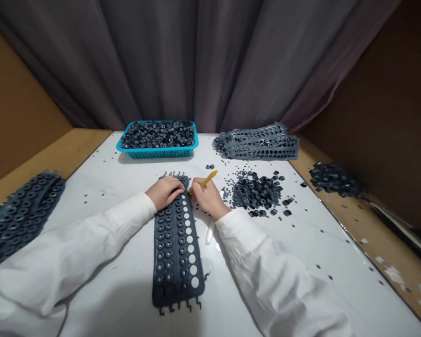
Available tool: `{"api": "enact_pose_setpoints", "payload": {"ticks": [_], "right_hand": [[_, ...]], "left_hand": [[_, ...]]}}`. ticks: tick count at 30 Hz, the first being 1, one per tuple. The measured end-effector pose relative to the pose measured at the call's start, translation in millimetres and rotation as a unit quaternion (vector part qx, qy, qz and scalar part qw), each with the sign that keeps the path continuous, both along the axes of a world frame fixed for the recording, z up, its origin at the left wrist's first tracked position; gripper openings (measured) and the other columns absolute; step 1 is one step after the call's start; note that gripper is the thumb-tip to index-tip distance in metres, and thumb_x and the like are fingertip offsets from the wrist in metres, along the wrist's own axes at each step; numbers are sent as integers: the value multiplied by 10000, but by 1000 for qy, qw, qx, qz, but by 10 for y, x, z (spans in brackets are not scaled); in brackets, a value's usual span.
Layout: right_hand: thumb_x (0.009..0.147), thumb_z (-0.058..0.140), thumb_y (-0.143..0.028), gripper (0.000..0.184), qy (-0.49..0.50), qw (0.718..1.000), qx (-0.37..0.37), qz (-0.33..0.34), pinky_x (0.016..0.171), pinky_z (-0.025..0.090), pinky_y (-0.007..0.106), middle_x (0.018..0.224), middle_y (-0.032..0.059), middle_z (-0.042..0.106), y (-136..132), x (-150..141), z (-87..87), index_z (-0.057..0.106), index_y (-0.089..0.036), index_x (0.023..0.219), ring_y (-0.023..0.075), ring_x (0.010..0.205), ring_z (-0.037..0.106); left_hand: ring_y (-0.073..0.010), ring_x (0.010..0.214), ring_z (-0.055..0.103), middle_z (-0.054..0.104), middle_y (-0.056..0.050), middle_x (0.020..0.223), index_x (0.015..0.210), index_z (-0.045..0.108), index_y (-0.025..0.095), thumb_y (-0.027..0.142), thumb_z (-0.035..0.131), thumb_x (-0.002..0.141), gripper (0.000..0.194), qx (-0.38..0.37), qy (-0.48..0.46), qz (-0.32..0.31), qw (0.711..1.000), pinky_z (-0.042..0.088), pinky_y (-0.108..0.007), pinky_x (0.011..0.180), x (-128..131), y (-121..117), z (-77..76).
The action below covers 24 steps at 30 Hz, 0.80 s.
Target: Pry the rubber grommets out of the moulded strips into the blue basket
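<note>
A long dark grey rubber sheet (175, 252) lies lengthwise before me, covered in rows of moulded rings. Along its right side runs a row of round holes, with the white table showing through. My left hand (165, 192) is on the sheet's far part, fingers bent and pressing it down. Close beside it, my right hand (207, 199) is closed around a yellow pen-shaped tool (209, 178). The tool's tip is at the sheet's right edge near my left fingertips; the exact contact is hidden. Thin bent strips stick out from the sheet's near and far ends.
A blue basket (192, 152) full of small dark rubber rings stands at the back. Perforated grey sheets (259, 142) are stacked at back right. Loose dark pieces (257, 192) lie right of my hand; another heap (333, 178) sits beyond. More ringed sheets (24, 206) lie left.
</note>
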State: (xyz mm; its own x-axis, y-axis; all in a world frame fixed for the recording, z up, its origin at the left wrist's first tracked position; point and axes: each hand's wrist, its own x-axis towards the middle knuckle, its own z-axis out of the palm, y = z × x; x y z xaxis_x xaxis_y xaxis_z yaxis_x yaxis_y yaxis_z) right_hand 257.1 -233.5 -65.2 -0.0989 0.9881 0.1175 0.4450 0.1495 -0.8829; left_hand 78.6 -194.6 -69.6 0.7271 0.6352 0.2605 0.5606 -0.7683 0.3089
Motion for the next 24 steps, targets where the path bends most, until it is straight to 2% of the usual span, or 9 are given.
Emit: {"api": "enact_pose_setpoints", "payload": {"ticks": [3, 6, 9, 12, 17, 24], "right_hand": [[771, 391, -197, 257, 25, 1000, -6, 9, 551, 347, 233, 484, -23, 518, 14, 16, -39, 472, -199, 526, 135, 545, 483], [765, 384, -213, 221, 125, 992, -25, 25, 543, 363, 230, 497, -31, 538, 35, 45, -86, 509, -198, 583, 128, 525, 486], [728, 428, -210, 150, 204, 979, -22, 10, 517, 358, 226, 486, -45, 522, 43, 66, -104, 490, -197, 592, 113, 475, 442], [695, 478, -193, 105, 197, 980, -2, 7, 526, 358, 220, 483, -60, 492, 32, 65, -98, 472, -198, 590, 106, 485, 435], [718, 434, -211, 55, 205, 978, -37, 10, 488, 363, 226, 456, -70, 498, 27, 56, -93, 487, -210, 702, 122, 452, 452], [673, 471, -186, 130, 133, 991, -29, -15, 496, 381, 217, 453, -47, 531, 28, 25, -56, 452, -196, 545, 108, 453, 492]], "left_hand": [[-192, 778, 566, 646, -66, 794, 813, 610, 156, 238, 434, 875, 204, 0, 10, -14, 1000, 470, -336, 751, 11, 1, 15], [-199, 805, 558, 649, -72, 825, 838, 621, 154, 242, 446, 882, 200, 15, 45, -31, 998, 464, -336, 766, 33, -3, 45], [-209, 828, 555, 647, -79, 843, 866, 629, 146, 229, 460, 880, 189, 31, 75, -26, 996, 460, -341, 785, 55, -16, 61], [-216, 843, 558, 649, -83, 853, 880, 632, 138, 223, 488, 870, 168, 29, 78, -18, 996, 460, -344, 798, 63, -26, 58], [-217, 862, 563, 652, -83, 872, 884, 629, 136, 220, 526, 851, 137, 16, 66, -5, 998, 462, -348, 815, 54, -26, 52], [-222, 857, 566, 645, -85, 852, 890, 639, 125, 213, 570, 817, 134, -8, 72, 12, 997, 458, -345, 816, 79, -14, 86]]}}
